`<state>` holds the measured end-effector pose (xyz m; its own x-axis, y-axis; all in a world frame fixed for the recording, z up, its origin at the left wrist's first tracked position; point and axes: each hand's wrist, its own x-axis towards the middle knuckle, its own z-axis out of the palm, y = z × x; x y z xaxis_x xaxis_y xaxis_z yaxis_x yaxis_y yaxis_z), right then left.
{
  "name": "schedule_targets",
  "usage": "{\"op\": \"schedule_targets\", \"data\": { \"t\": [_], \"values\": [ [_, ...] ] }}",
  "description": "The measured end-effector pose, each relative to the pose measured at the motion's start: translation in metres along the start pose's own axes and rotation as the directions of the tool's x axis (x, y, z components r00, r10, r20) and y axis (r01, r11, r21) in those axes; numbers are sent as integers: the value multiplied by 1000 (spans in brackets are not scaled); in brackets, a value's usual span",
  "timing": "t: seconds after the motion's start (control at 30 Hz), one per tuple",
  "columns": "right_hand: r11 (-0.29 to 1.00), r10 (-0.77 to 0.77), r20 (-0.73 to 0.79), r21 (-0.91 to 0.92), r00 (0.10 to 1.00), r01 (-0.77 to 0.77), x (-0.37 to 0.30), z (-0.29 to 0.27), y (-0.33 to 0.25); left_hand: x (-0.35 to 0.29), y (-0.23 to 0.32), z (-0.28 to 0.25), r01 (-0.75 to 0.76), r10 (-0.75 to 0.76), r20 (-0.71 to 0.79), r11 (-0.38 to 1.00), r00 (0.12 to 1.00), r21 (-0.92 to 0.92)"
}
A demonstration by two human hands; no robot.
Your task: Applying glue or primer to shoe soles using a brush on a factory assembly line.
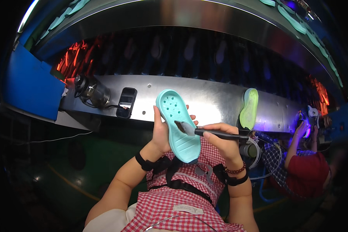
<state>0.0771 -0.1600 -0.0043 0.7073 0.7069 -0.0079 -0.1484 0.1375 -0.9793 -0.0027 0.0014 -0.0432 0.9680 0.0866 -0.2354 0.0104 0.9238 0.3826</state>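
A turquoise shoe sole (185,145) is held up in front of me, tilted, its hollowed face with dark green spots towards me. My left hand (161,131) is closed round it, thumb along the left rim and fingertips showing past the right edge. In my right hand (224,141) is a brush (220,133) with a black handle and a pale ferrule. Its dark bristles point left and lie over the middle of the sole; whether they touch it I cannot tell.
A steel ledge (205,92) runs across ahead, carrying a lime-green sole (249,108), a black phone (126,102) and a clear jug (92,92) with a dark lid. A blue cabinet (31,81) stands left. At right, a co-worker (307,170) works under purple light. Orange heaters glow at both ends.
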Motion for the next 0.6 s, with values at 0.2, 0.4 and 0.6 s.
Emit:
{"op": "schedule_targets", "data": {
  "t": [0.2,0.4,0.6],
  "values": [
    [659,-460,299,-517,836,547,-5,18,5,10,-1,-6,-223,236,-138,969,962,102],
    [813,-268,467,-360,843,457,-10,-5,-28,3,11,-4,-260,260,7,965,966,35],
    [824,-323,338,-358,884,438,-5,16,-24,5,10,21,-298,298,8,954,954,-38]
  ]
}}
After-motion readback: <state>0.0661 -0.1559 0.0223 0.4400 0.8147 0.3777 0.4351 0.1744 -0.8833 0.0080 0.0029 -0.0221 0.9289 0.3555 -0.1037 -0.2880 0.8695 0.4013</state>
